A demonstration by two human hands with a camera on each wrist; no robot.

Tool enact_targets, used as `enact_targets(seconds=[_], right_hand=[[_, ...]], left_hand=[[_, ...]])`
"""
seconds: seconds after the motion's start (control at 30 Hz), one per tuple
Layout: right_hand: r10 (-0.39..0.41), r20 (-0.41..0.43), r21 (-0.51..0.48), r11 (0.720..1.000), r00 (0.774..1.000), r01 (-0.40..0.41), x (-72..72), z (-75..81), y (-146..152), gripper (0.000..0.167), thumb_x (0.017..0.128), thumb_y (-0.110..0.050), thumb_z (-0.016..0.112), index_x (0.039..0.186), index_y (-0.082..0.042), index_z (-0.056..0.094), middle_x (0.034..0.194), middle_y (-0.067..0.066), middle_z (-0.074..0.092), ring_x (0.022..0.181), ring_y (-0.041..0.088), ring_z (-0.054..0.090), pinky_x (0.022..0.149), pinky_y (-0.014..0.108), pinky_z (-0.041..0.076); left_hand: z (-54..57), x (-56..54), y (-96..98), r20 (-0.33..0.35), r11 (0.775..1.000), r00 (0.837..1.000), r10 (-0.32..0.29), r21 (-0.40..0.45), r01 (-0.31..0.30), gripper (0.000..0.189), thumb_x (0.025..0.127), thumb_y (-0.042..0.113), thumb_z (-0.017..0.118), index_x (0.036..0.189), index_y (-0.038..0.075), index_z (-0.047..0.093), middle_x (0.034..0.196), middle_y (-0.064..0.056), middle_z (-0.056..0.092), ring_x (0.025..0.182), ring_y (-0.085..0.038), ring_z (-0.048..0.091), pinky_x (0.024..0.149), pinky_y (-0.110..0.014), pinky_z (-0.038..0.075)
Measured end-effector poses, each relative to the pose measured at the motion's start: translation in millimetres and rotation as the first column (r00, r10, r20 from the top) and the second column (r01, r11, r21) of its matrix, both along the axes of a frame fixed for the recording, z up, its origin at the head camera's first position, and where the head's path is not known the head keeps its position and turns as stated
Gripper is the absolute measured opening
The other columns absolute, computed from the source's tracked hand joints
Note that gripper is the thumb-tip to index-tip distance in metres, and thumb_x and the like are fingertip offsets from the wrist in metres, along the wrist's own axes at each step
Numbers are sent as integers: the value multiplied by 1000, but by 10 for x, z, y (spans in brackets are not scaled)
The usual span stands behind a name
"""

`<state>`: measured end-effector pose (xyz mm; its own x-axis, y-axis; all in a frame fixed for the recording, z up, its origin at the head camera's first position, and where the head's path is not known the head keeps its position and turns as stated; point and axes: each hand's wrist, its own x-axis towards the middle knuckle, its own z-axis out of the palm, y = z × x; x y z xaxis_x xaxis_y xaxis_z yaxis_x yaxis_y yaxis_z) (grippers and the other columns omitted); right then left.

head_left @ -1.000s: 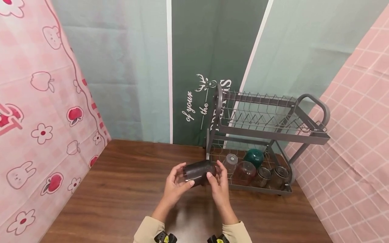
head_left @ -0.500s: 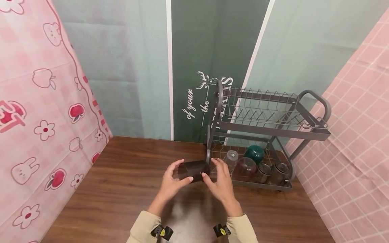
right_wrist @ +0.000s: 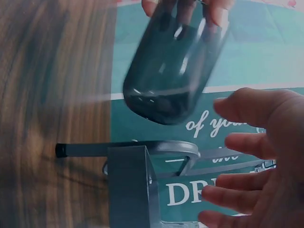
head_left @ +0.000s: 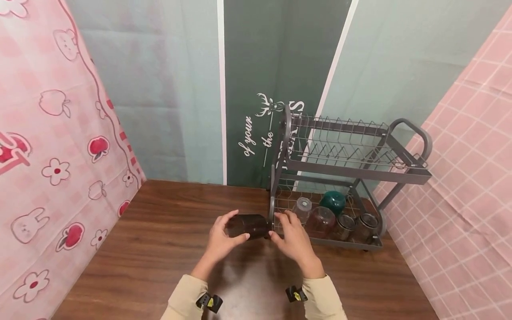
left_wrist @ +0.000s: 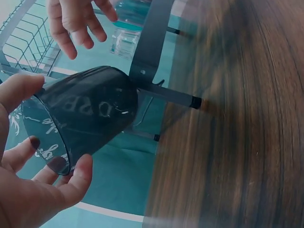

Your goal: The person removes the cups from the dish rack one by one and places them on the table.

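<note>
My left hand [head_left: 219,242] grips a dark see-through drinking glass [head_left: 252,226] near its rim. The glass lies tilted on its side in the air, its base towards the right. In the left wrist view, the thumb and fingers [left_wrist: 81,173] curl round the open end of the glass [left_wrist: 95,111]. Close to the base, my right hand [head_left: 295,242] is held with its fingers spread. The right wrist view shows a gap between the right fingers [right_wrist: 237,197] and the glass [right_wrist: 173,66].
A grey two-tier dish rack [head_left: 356,175] stands to the right on the wooden table [head_left: 160,249]. On its lower tier are a clear glass [head_left: 302,209], a teal cup [head_left: 333,202], a reddish glass [head_left: 322,220] and brownish glasses [head_left: 366,226]. Patterned cloths [head_left: 72,178] hang around the table.
My right hand has come off the glass and moved away from its base. My left hand has carried the glass a little to the left.
</note>
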<state>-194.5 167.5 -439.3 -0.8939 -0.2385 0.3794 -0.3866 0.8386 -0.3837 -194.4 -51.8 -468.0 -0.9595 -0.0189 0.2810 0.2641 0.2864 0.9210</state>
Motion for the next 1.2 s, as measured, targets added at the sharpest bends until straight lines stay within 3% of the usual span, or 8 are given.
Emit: enact_targets(seconds=[0.17, 0.5, 0.8, 1.2], right_hand=[[-9, 88, 98, 995, 996, 0, -11, 52, 40, 50, 79, -26, 73, 120, -3, 57, 121, 27, 47, 104, 41, 52, 79, 53, 45], [-42, 200, 181, 984, 979, 6, -16, 194, 125, 49, 80, -29, 73, 120, -6, 58, 119, 26, 49, 102, 42, 53, 77, 53, 46], [-72, 204, 227, 974, 976, 24, -29, 374, 227, 54, 78, -27, 74, 124, -4, 56, 115, 24, 51, 99, 42, 53, 73, 54, 46], [-67, 105, 263, 964, 992, 38, -63, 540, 368, 56, 77, -27, 75, 123, -3, 56, 119, 29, 50, 102, 47, 52, 77, 58, 44]], left_hand=[[-19, -44, -39, -30, 991, 999, 37, -124, -41, 72, 63, 23, 85, 129, 20, 57, 116, -10, 54, 105, -30, 52, 86, -50, 40], [10, -149, -47, -23, 979, 1000, 18, -203, -23, 70, 66, 27, 84, 130, 20, 56, 119, -7, 53, 110, -30, 50, 90, -49, 39], [32, -263, 22, 18, 967, 999, 36, -252, -30, 69, 65, 25, 83, 128, 16, 57, 117, -12, 52, 109, -32, 46, 89, -49, 39], [16, -410, 110, -7, 948, 999, 45, -316, -45, 66, 66, 25, 82, 127, 14, 58, 118, -13, 51, 108, -34, 43, 86, -49, 40]])
